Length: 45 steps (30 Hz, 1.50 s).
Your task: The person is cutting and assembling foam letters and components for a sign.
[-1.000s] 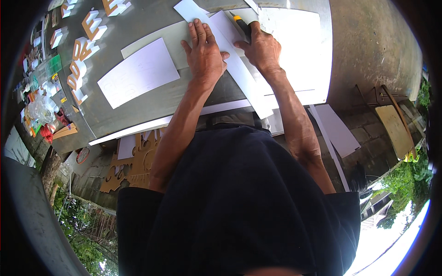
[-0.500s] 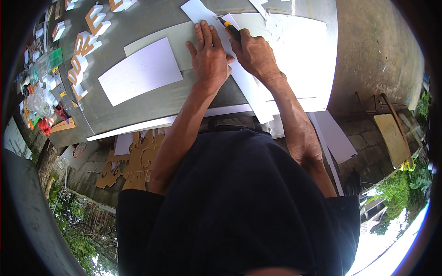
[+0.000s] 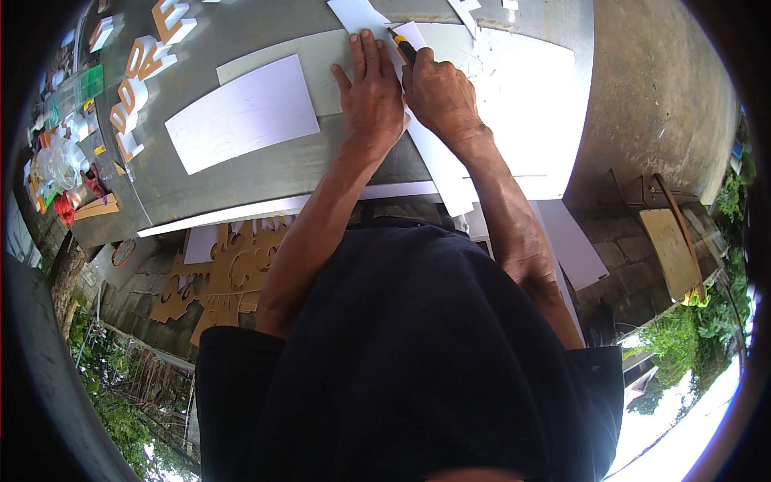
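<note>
Table [image 3: 241, 185] bears letters [image 3: 138, 90]; left hand [image 3: 374, 100] overlaps strip [image 3: 438, 165].

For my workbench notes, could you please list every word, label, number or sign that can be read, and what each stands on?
Brown-faced white block letters on the grey table: legible, not transcribed.
White four-sided sheet: marks too faint.
Black-and-yellow cutter: nothing readable.
Leftmost clutter: too small.

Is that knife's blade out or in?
Out: a thin, dark blade shows beyond the yellow front of the knife in the right hand.
</note>
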Each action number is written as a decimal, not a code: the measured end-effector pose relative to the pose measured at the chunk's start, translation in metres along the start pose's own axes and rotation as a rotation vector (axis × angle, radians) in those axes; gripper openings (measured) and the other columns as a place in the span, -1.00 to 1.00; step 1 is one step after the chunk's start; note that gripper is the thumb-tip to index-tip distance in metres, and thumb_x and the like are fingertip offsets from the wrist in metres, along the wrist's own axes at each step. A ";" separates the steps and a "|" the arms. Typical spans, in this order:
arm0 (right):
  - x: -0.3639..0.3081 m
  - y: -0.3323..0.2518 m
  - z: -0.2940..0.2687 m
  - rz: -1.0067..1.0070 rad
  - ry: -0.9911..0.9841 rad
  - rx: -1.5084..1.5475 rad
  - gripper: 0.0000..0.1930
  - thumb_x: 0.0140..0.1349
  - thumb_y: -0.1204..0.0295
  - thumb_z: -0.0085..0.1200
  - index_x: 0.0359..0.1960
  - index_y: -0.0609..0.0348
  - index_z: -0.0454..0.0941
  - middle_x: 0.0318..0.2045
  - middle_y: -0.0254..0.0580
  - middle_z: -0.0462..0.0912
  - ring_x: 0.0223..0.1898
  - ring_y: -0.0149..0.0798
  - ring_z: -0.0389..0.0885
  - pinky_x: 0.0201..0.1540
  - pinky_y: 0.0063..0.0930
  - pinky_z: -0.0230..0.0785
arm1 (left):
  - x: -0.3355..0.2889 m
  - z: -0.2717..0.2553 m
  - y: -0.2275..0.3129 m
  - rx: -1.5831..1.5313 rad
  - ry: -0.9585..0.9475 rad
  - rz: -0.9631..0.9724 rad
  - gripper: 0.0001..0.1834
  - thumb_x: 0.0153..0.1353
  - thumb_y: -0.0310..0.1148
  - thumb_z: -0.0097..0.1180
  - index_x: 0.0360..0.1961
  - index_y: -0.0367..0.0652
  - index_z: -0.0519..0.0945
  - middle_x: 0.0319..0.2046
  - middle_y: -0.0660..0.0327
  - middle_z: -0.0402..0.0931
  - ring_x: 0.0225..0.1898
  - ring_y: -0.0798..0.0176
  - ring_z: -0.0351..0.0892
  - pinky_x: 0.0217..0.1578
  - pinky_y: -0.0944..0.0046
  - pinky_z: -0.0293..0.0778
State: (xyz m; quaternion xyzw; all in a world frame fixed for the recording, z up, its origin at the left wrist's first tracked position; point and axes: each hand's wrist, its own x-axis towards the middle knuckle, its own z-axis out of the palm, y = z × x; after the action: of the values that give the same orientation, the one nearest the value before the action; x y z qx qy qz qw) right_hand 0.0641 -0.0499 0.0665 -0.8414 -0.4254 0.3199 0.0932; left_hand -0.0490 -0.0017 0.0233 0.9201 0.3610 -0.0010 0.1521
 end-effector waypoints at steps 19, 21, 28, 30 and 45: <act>-0.046 0.041 0.008 0.168 0.244 0.116 -0.60 0.32 0.14 0.19 -0.13 0.21 0.38 -0.47 0.10 0.69 -0.42 0.14 0.73 -0.31 -0.01 0.55 | -0.007 -0.002 -0.005 -0.088 0.011 -0.015 0.02 0.01 -0.20 0.48 0.40 -0.47 0.21 0.53 -0.13 -0.08 0.56 -0.12 -0.13 0.36 -0.43 0.09; -0.037 0.048 0.012 0.201 0.267 0.140 -0.57 0.30 0.12 0.23 -0.12 0.21 0.38 -0.45 0.10 0.70 -0.41 0.13 0.74 -0.30 -0.02 0.56 | -0.013 -0.004 -0.007 -0.148 0.015 -0.019 0.00 0.04 -0.25 0.45 0.41 -0.46 0.19 0.53 -0.10 -0.06 0.56 -0.11 -0.12 0.41 -0.33 0.06; -0.013 0.059 0.016 0.172 0.308 0.020 -0.59 0.30 0.15 0.21 -0.13 0.21 0.34 -0.33 0.07 0.71 -0.33 0.16 0.73 -0.25 0.00 0.54 | -0.038 -0.011 -0.015 -0.202 0.013 -0.043 -0.10 0.09 -0.37 0.40 0.40 -0.39 0.21 0.50 -0.07 0.01 0.54 -0.13 -0.04 0.44 -0.21 0.06; -0.012 0.069 0.007 0.222 0.449 0.071 -0.63 0.32 0.18 0.18 -0.18 0.19 0.32 -0.46 0.07 0.68 -0.44 0.16 0.71 -0.37 0.01 0.53 | -0.039 -0.011 -0.013 -0.208 0.043 0.090 -0.14 0.09 -0.37 0.40 0.39 -0.33 0.26 0.49 -0.05 0.05 0.52 -0.14 0.00 0.44 -0.21 0.07; -0.097 0.059 0.069 0.078 0.295 0.129 -0.32 -0.03 0.21 0.42 0.07 0.21 0.36 -0.06 0.02 0.44 -0.30 0.09 0.67 -0.29 -0.01 0.54 | -0.040 -0.005 -0.041 -0.775 0.320 -0.415 -0.79 0.23 -0.49 0.30 -0.10 -0.19 0.69 -0.31 0.22 0.73 -0.37 0.37 0.66 -0.27 0.34 0.60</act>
State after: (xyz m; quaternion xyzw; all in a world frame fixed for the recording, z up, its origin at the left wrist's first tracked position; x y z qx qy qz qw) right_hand 0.0182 -0.1697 0.0325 -0.8874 -0.3527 0.2231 0.1959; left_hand -0.1062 0.0017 0.0207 0.6924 0.5300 0.2454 0.4237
